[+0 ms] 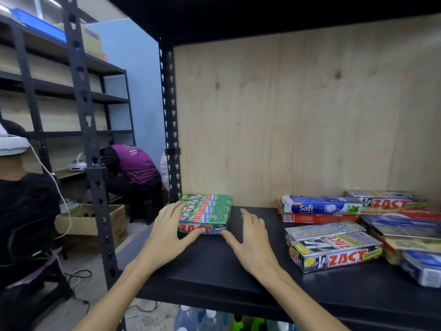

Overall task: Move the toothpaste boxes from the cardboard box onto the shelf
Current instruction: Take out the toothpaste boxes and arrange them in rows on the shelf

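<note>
A pack of green Zact toothpaste boxes (208,211) lies flat on the black shelf (214,271), near its left post. My left hand (170,232) rests against the pack's left and front side, fingers spread, thumb on the front face. My right hand (251,231) lies open just right of the pack, its thumb touching the front right corner. Neither hand is closed around the pack. On the right part of the shelf lie several more toothpaste boxes: silver Zact boxes (334,253), a blue and white Safi box (321,204) and others stacked behind.
A plywood back panel (298,115) closes the shelf. The black upright post (170,130) stands at the shelf's left. A cardboard box (95,223) sits on the floor at left, near two crouching people. Bottles (202,318) stand below the shelf.
</note>
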`<state>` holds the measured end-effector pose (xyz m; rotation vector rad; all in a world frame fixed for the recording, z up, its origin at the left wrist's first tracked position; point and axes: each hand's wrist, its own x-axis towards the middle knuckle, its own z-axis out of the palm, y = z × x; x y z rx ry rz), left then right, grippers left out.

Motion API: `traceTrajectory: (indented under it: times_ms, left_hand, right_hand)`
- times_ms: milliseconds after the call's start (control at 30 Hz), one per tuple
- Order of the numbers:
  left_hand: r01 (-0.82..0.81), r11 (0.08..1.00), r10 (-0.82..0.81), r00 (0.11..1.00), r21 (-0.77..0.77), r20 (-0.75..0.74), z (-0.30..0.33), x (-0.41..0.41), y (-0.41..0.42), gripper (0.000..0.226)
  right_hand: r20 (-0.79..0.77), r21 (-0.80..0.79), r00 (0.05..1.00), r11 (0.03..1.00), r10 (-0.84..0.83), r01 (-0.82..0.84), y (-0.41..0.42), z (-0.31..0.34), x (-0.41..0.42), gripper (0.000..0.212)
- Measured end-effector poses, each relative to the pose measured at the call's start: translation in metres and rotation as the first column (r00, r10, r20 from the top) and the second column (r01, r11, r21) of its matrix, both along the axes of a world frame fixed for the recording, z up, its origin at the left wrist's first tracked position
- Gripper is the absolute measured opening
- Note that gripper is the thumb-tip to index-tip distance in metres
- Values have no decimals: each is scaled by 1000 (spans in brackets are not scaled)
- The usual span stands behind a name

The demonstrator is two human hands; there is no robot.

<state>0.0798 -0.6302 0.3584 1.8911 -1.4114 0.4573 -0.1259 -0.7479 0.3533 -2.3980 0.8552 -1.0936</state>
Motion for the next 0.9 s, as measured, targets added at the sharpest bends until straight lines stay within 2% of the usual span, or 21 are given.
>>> traceTrajectory:
  times_ms: [133, 200, 300, 467, 533, 633, 700, 800, 900]
  left_hand:
    - [59, 990, -78, 986, -127, -146, 11, -46, -30, 61]
    - [110, 987, -131, 974, -117, -185, 13, -70, -55, 59]
    - [184, 979, -198, 958, -84, -209, 15, -104, -93, 60]
    - [237, 971, -238, 926, -40, -293, 24, -140, -152, 52]
    - [288, 957, -272, 862, -28, -428, 27, -151, -173, 53]
    - [344, 938, -282, 686, -43, -671, 25, -160, -206, 30]
    - [377, 925, -284, 607, -46, -742, 18, -160, -227, 41]
    - [443, 896, -306, 577, -25, -758, 2, -159, -250, 54]
    - [451, 892, -309, 554, -33, -773, 4, -164, -255, 48]
  right_hand:
    - [73, -9, 996, 999, -42, 43, -4, 13, -28, 64]
    - [95, -10, 994, 998, -63, 64, -14, 24, -48, 58]
    - [97, -43, 993, 996, -71, 75, -42, 39, -82, 60]
    - [-13, -118, 973, 967, -230, 227, -119, 50, -149, 62]
    - [-82, -158, 946, 941, -314, 299, -152, 48, -171, 63]
    - [-208, -177, 908, 927, -365, 332, -188, 44, -191, 72]
    - [-293, -159, 890, 935, -351, 316, -204, 43, -198, 76]
    - [-319, -181, 887, 940, -333, 288, -222, 42, -203, 72]
    - [-323, -250, 880, 928, -348, 276, -235, 40, -207, 68]
